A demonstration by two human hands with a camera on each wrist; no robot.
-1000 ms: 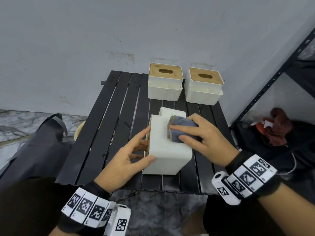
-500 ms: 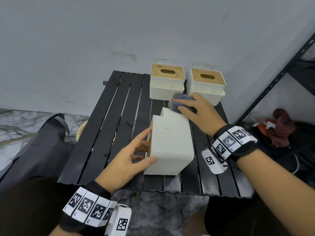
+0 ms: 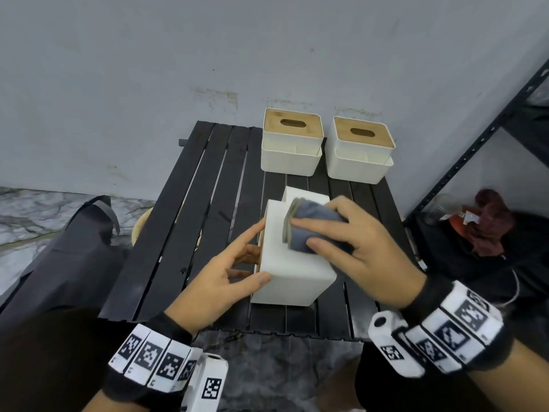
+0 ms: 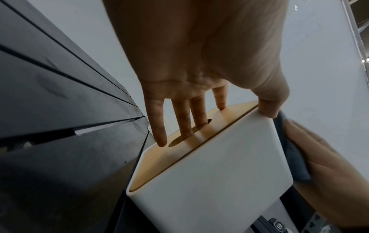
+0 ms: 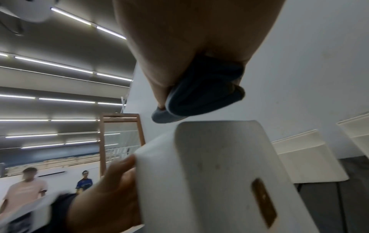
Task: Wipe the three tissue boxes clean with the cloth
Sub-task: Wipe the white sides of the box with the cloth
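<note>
A white tissue box (image 3: 294, 281) lies on its side on the black slatted table (image 3: 190, 233), its wooden lid (image 4: 179, 149) facing left. My left hand (image 3: 237, 263) holds it, thumb on the upper face and fingers on the lid, two of them in the slot. My right hand (image 3: 356, 248) grips a folded blue-grey cloth (image 3: 309, 230) and presses it on the box's upper face, which shows small brown specks (image 5: 215, 165). Two more tissue boxes (image 3: 292, 147) (image 3: 359, 157) stand upright side by side at the table's far edge.
A grey wall rises right behind the table. A black bag (image 3: 68, 257) lies on the floor at the left. At the right stands a black metal rack (image 3: 475, 144) with a red cloth (image 3: 490, 224) low down. People appear far off in the right wrist view.
My right hand has drawn the cloth back from the box's far end towards me, onto the middle of the upper face. The left hand and the box have stayed put.
</note>
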